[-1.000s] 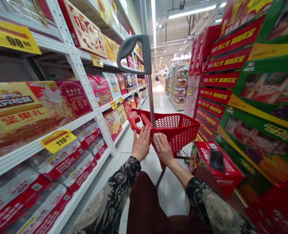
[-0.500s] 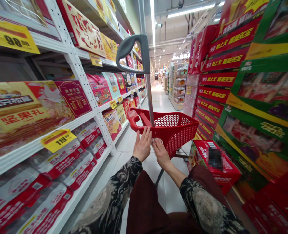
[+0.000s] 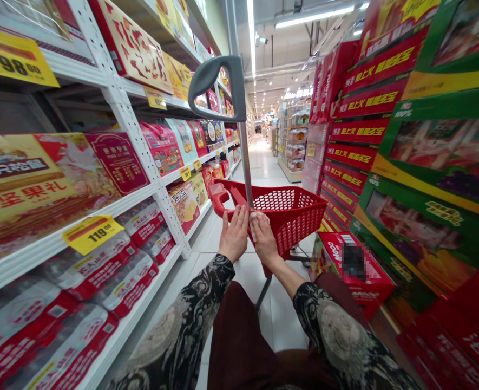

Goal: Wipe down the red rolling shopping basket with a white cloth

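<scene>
A red plastic shopping basket (image 3: 302, 216) with a perforated side stands ahead of me. A metal pole with a grey loop handle (image 3: 236, 89) rises at its near end. My left hand (image 3: 233, 237) rests against the basket's near wall, below the rim, with its fingers stretched out and nothing visible in it. Beside it, my right hand (image 3: 266, 245) presses a small crumpled white cloth or tissue (image 3: 254, 223) to the same wall, near the foot of the pole. Most of the cloth is hidden under the fingers.
White shelving (image 3: 158, 187) with gift boxes and packs of bottled drinks (image 3: 66, 303) lines the left. Stacked green cartons (image 3: 438, 146) and red cartons (image 3: 359, 130) rise on the right. A red box (image 3: 365, 295) sits low beside my right knee. A tiled aisle (image 3: 259, 162) stretches ahead.
My right hand has moved up along the basket's near wall towards the rim, and more of the white cloth shows. My left hand stays against the basket. The view has shifted slightly.
</scene>
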A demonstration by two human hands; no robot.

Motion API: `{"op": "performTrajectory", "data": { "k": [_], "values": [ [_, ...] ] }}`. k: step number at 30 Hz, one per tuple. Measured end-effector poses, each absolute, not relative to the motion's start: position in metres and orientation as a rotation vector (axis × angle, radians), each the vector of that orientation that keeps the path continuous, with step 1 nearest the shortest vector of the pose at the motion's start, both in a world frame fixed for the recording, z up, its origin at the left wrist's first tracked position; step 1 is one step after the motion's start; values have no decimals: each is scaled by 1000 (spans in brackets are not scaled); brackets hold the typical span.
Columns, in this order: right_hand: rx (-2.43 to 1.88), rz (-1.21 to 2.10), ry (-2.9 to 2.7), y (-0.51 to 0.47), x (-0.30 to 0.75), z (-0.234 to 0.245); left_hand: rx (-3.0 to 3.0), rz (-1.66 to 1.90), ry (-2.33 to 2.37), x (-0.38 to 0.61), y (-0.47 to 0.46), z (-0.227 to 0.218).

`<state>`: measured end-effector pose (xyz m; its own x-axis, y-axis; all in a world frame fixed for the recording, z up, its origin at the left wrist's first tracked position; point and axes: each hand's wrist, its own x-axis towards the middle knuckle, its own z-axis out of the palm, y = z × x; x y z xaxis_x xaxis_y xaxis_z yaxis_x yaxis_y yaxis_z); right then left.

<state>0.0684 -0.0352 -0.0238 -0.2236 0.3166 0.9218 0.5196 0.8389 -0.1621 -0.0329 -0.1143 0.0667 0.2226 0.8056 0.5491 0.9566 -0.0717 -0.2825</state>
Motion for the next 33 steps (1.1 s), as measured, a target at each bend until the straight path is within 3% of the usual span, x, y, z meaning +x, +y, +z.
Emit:
{"op": "performTrajectory", "data": {
  "k": [5,15,25,33],
  "values": [
    [-667,-223,-1943,-47,84,-56,-1924,-359,-1630,-37,-118,62],
    [-812,-210,-1853,-35,64,24,-1902,-448,-1645,-35,-106,76],
    [-918,-167,-2020,-52,90,-54,-1906,-413,-1637,-40,-108,71],
    [-880,-153,-1878,-37,70,21,-1879,-438,-1683,-40,-106,76]
  ]
}}
